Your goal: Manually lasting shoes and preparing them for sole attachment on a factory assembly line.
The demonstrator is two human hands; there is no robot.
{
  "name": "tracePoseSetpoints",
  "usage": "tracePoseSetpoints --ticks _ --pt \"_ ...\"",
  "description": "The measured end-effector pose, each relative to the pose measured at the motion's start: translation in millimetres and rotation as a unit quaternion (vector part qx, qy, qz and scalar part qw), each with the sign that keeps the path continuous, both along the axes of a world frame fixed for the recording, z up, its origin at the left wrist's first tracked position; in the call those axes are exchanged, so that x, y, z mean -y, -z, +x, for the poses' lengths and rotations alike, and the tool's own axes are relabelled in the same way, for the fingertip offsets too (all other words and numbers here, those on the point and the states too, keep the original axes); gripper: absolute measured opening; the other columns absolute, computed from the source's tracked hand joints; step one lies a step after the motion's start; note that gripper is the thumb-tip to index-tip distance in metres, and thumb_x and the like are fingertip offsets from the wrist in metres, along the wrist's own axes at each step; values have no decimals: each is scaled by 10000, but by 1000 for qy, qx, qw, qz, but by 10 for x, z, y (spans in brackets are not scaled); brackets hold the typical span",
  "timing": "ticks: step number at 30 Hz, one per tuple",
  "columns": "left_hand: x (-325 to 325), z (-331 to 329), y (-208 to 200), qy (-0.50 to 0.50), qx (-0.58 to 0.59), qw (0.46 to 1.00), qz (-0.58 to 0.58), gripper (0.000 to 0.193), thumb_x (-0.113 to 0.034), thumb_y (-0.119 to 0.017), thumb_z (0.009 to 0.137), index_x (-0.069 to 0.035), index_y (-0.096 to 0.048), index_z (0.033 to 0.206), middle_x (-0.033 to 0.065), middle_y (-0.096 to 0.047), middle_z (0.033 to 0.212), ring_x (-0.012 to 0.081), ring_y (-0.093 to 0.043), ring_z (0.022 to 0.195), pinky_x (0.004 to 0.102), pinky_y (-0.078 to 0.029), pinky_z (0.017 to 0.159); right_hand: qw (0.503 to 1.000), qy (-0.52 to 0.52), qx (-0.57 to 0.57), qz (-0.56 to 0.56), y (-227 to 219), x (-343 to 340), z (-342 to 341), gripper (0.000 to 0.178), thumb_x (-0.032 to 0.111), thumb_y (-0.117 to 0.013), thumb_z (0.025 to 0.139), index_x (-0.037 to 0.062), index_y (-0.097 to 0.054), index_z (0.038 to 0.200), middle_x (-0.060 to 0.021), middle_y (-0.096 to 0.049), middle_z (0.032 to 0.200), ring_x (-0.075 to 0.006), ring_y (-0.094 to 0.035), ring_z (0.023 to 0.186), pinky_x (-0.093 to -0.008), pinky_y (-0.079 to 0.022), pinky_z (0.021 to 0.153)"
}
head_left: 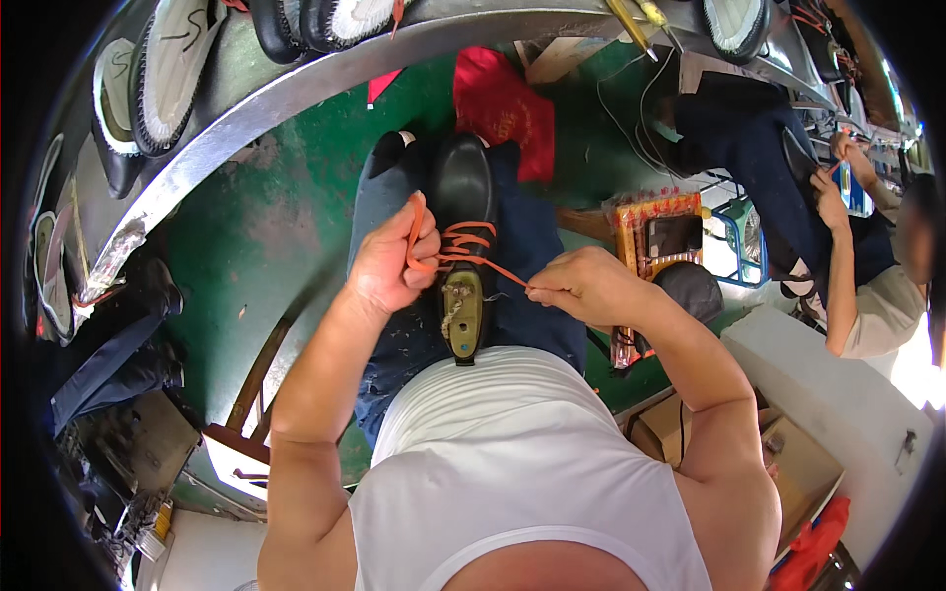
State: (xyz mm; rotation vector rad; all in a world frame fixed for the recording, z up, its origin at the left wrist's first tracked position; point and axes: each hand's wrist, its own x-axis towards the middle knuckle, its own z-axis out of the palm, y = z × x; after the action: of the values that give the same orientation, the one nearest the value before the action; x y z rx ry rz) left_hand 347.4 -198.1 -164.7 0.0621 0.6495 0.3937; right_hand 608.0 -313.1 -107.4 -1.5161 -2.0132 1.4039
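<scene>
A black leather shoe (pixel 463 182) lies across my lap with its toe pointing away from me. A greenish-yellow shoe last (pixel 466 325) fills its opening, with a twisted cord on top. An orange lace (pixel 469 237) zigzags over the shoe's front. Left of the shoe, my left hand (pixel 396 258) is closed round one end, and a loop of lace stands above the fingers. On the other side my right hand (pixel 589 286) pinches the other end, which runs taut from the shoe to the fingertips.
A curved metal bench (pixel 296 84) ahead bears several shoes, soles up (pixel 177 69). Red cloth (pixel 507 108) hangs beyond my knees. To the right are a patterned box with a phone (pixel 674 236), a cardboard box (pixel 803 458) and a co-worker's hands (pixel 833 197) at another shoe.
</scene>
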Motion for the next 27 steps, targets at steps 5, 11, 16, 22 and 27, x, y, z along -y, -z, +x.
tracePoseSetpoints --ticks 5,11,16,22,27 --pt "-348 -599 128 -41 -184 981 55 363 -421 -535 986 -85 -576 854 87 -620 800 165 -527 540 269 -370 442 999 3 0 49 120 35 8 175 217 -649 899 57 -707 856 -119 -679 788 -347 -646 759 -450 -500 663" --pt "11 -644 -444 296 -471 786 269 540 -530 -561 955 -14 -627 812 91 -640 802 146 -587 586 287 -445 479 999 3 -4 39 191 164 -20 170 216 -649 895 60 -713 872 -125 -671 782 -355 -641 754 -454 -500 662" --pt "250 -12 -84 139 -413 717 543 325 -255 -569 997 16 -649 836 71 -640 760 144 -579 597 268 -452 553 997 7 14 77 16 42 34 131 204 -683 871 81 -700 830 -83 -656 751 -293 -617 755 -431 -475 679" --pt "57 279 -544 218 -239 706 630 170 -135 -552 973 13 -635 973 127 -658 864 203 -639 832 347 -494 692 957 -39 26 287 -416 -487 17 111 195 -726 824 91 -685 826 -32 -624 758 -244 -597 810 -379 -427 740" --pt "-61 318 -467 280 -273 552 736 204 -162 -547 973 -1 -667 1010 145 -695 848 280 -677 775 375 -511 687 922 103 -121 352 -91 -850 -402 367 253 -769 778 50 -634 1053 -90 -640 873 -300 -620 870 -447 -459 816"
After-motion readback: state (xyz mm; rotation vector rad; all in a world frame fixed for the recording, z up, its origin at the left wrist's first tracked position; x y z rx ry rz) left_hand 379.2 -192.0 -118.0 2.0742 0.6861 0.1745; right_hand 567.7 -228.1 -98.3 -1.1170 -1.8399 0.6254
